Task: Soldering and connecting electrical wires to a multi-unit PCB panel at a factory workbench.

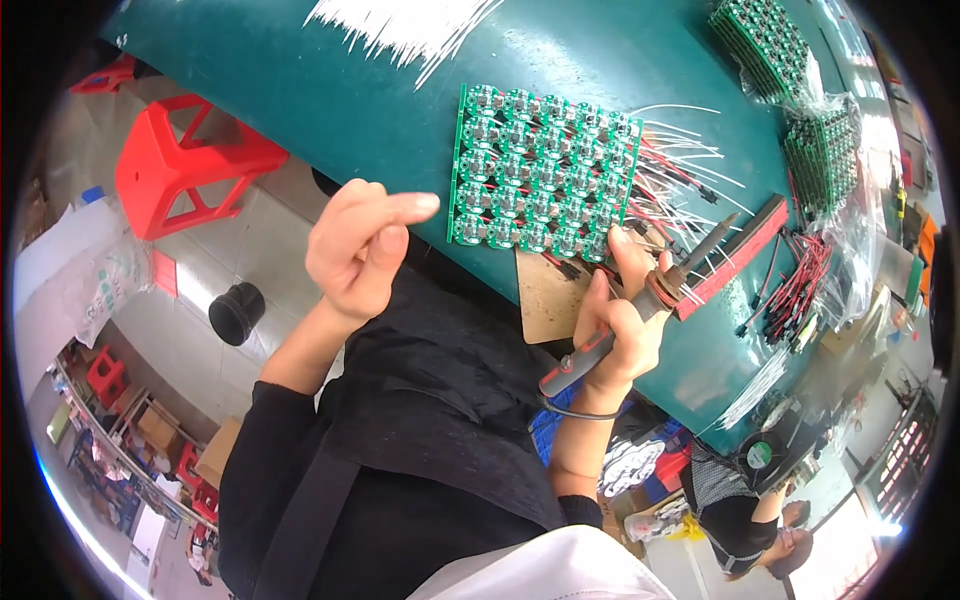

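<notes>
A panel of small green circuit boards (545, 175) lies on the green table, with black and red wires among its parts and white wires fanning out on its right side. Off the panel's left edge, my left hand (360, 250) is raised, its index finger stretched out, thumb apart from it, other fingers curled, nothing visible in it. My right hand (625, 315) grips a grey soldering iron (580, 365), whose tip points up and to the right. One fingertip of that hand is at the panel's lower right corner. A brown board (540, 300) shows partly beneath the panel.
Beside the iron's tip lies a red bar (735, 258). Red and black wires (800, 290) are bundled to the right, near stacked circuit panels (820, 160) in plastic. White wires (400, 25) lie at the far edge. A red stool (190, 165) stands left; another person (735, 515) is at lower right.
</notes>
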Available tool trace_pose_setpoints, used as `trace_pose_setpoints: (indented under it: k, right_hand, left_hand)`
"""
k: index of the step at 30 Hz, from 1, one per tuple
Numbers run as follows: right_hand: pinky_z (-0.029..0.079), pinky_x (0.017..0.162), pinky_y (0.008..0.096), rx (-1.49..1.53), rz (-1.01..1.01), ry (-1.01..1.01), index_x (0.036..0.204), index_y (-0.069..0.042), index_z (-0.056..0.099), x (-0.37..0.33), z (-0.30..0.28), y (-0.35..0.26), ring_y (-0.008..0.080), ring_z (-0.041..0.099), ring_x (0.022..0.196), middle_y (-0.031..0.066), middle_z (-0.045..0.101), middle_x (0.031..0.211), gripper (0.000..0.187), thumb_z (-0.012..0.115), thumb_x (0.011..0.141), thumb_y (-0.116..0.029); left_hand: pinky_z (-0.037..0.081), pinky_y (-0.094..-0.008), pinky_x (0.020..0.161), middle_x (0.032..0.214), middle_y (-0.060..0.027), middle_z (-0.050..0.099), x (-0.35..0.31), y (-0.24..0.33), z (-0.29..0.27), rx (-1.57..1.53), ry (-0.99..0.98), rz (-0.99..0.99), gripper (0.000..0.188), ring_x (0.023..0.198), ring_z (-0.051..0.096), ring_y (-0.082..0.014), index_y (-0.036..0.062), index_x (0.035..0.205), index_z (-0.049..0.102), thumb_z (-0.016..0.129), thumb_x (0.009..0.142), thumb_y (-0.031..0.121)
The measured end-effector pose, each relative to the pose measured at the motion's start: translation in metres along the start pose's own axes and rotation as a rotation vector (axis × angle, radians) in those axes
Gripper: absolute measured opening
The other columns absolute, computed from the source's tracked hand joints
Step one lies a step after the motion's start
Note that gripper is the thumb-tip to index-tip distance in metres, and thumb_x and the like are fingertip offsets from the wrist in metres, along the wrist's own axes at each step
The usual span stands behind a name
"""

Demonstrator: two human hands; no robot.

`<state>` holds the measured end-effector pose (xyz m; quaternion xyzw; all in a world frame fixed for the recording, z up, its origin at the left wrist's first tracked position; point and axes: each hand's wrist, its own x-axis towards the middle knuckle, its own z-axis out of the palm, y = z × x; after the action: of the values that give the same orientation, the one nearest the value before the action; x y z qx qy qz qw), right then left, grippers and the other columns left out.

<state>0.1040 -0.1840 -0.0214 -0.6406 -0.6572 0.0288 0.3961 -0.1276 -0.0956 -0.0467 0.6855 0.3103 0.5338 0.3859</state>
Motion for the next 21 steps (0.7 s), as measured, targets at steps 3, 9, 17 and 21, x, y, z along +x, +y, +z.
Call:
trace_pose_setpoints:
  k: [3, 9, 17, 21]
  right_hand:
    - [0.041, 0.101, 0.0483, 0.025, -0.001, 0.005, 0.073, -0.007, 0.052, -0.001, 0.001, 0.000, 0.0360, 0.067, 0.102, 0.0179, 0.071, 0.109, 0.026, 0.071, 0.071, 0.011]
    - [0.038, 0.105, 0.0503, 0.007, 0.017, -0.009, 0.072, -0.008, 0.051, 0.002, -0.001, -0.005, 0.0355, 0.067, 0.106, 0.0183, 0.070, 0.111, 0.027, 0.069, 0.073, 0.011]
    - [0.054, 0.089, 0.0418, -0.068, -0.237, -0.208, 0.086, -0.013, 0.060, 0.039, -0.001, -0.007, 0.0337, 0.066, 0.102, 0.0190, 0.070, 0.112, 0.025, 0.076, 0.069, -0.002]
    - [0.054, 0.082, 0.0386, -0.088, -0.078, -0.019, 0.074, -0.003, 0.058, 0.043, -0.012, -0.019, 0.0328, 0.066, 0.094, 0.0211, 0.070, 0.111, 0.021, 0.078, 0.071, 0.002]
  left_hand:
    - [0.033, -0.0230, 0.052, 0.077, -0.0043, 0.060, 0.002, 0.009, 0.002, 0.067, 0.083, -0.144, 0.016, 0.055, 0.041, -0.0077, -0.0026, 0.101, 0.068, 0.057, 0.094, 0.006]
    - [0.033, -0.0202, 0.049, 0.077, -0.0035, 0.063, -0.002, 0.010, 0.000, 0.150, -0.023, -0.240, 0.015, 0.053, 0.042, -0.0059, -0.0009, 0.098, 0.067, 0.065, 0.084, -0.005]
    - [0.039, -0.0284, 0.053, 0.081, -0.0044, 0.052, 0.016, 0.037, 0.017, 0.129, -0.145, 0.022, 0.017, 0.062, 0.049, -0.0166, 0.0066, 0.090, 0.073, 0.074, 0.074, 0.002]
    - [0.035, -0.0276, 0.052, 0.082, -0.0045, 0.049, 0.019, 0.038, 0.051, 0.061, -0.104, 0.084, 0.023, 0.060, 0.045, -0.0149, 0.0047, 0.094, 0.073, 0.077, 0.072, -0.001]
